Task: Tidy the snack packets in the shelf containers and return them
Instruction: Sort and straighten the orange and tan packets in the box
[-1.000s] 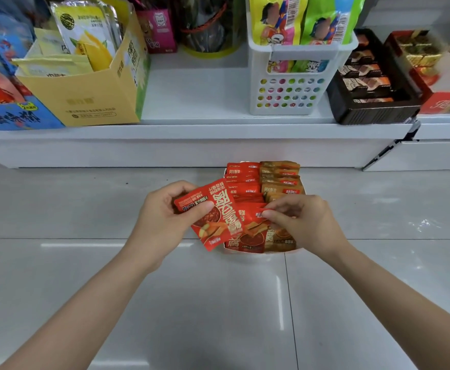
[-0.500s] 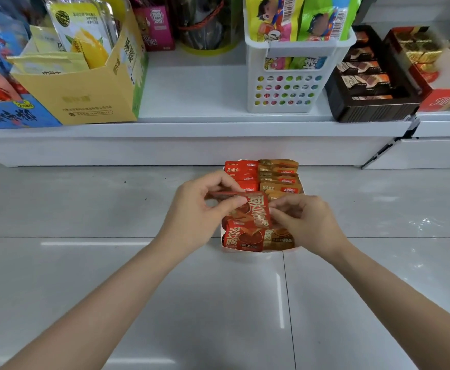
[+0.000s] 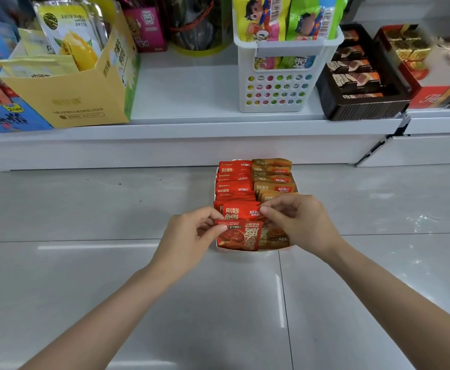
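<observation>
A small white container (image 3: 247, 253) sits on the tiled floor below the shelf, filled with a left row of red snack packets (image 3: 234, 182) and a right row of brown snack packets (image 3: 274, 180). My left hand (image 3: 189, 236) pinches the top left corner of the front red packet (image 3: 238, 236), which stands upside down at the near end of the red row. My right hand (image 3: 295, 220) pinches the top right corner of the red packet (image 3: 241, 212) just behind it and covers the near brown packets.
On the white shelf (image 3: 191, 129) stand a yellow carton of mango packets (image 3: 66, 102), a white perforated basket (image 3: 277, 86) of bright packets, a black tray of chocolates (image 3: 362, 102) and a red box (image 3: 437, 94). A shelf gap lies between carton and basket.
My left hand carried the red packet from the left of the container into the near end of the red row. My right hand stayed at the row's near end.
</observation>
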